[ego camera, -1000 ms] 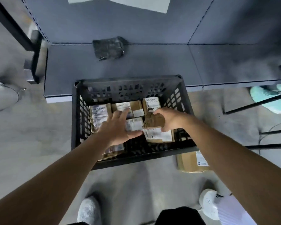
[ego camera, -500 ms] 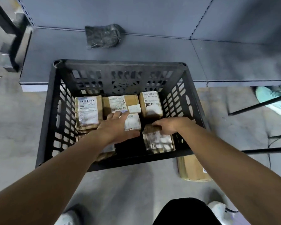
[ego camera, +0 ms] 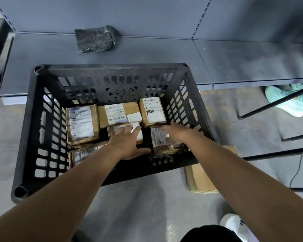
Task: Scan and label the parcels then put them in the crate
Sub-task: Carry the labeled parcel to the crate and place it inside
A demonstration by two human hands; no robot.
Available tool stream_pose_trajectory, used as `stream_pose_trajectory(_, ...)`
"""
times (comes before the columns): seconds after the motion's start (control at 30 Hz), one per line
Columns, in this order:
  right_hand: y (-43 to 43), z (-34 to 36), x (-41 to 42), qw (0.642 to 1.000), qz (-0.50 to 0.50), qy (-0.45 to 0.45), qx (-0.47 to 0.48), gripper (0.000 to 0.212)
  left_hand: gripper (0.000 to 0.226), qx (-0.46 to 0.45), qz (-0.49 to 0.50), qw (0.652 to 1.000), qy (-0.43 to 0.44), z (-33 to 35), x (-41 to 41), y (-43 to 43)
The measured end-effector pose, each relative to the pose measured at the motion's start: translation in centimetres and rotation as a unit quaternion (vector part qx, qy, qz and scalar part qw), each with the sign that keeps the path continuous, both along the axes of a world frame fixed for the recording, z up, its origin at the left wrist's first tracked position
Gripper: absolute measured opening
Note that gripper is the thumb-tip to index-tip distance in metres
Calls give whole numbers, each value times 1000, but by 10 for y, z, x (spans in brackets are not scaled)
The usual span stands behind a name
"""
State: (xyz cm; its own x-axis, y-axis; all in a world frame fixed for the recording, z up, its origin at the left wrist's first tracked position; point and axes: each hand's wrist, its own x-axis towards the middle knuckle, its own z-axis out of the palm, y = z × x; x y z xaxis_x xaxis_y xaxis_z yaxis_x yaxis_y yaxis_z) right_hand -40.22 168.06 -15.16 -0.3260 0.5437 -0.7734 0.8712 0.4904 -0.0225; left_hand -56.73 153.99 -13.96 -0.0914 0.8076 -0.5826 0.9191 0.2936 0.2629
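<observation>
A black slatted crate point(ego camera: 112, 67) stands on the floor below me and holds several brown labelled parcels. My right hand point(ego camera: 176, 135) reaches into the crate's right front corner and grips a small brown parcel point(ego camera: 160, 144) from above, fingers over its far edge; the parcel lies low in the crate. My left hand point(ego camera: 128, 144) rests flat, fingers spread, on a small parcel point(ego camera: 115, 131) in the crate's middle. Behind them sit a parcel marked 247 point(ego camera: 152, 110), a wide parcel point(ego camera: 118, 114) and a bigger one point(ego camera: 80, 123) at the left.
A grey shelf base point(ego camera: 234, 58) runs behind the crate with a black plastic bag point(ego camera: 94, 39) on it. A flat cardboard box point(ego camera: 205, 179) lies on the floor by the crate's right front corner. Black metal bars point(ego camera: 269, 105) cross at the right.
My right hand has lowered the small parcel from above the crate down into its right front corner. My left hand stayed on the middle parcel. The view moved closer to the crate.
</observation>
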Motion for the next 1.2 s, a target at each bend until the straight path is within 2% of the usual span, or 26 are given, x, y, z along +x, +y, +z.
stream_pose_trajectory(0.13,-11,30,3,998,-23,54,5,59,106,-10,31,999,39,27,2,-3)
stream_pose_trajectory(0.27,-41,111,5,994,-46,99,14,63,105,-4,52,997,62,108,6,-21)
stream_pose_trajectory(0.43,-75,254,7,982,-80,165,40,66,110,13,115,991,62,257,0,-54)
stream_pose_trajectory(0.57,-108,389,10,975,-92,196,53,66,114,16,193,981,29,397,2,-92)
stream_pose_trajectory(0.73,-161,544,15,968,-45,237,72,70,115,50,267,962,24,558,16,-148)
stream_pose_trajectory(0.83,-187,612,10,963,-26,257,78,71,115,79,287,954,35,628,21,-182)
stream_pose_trajectory(1.0,-226,677,-27,952,32,292,83,74,109,112,330,934,76,688,-1,-244)
stream_pose_trajectory(1.2,-292,724,-122,928,86,356,73,73,108,173,409,892,80,726,-79,-321)
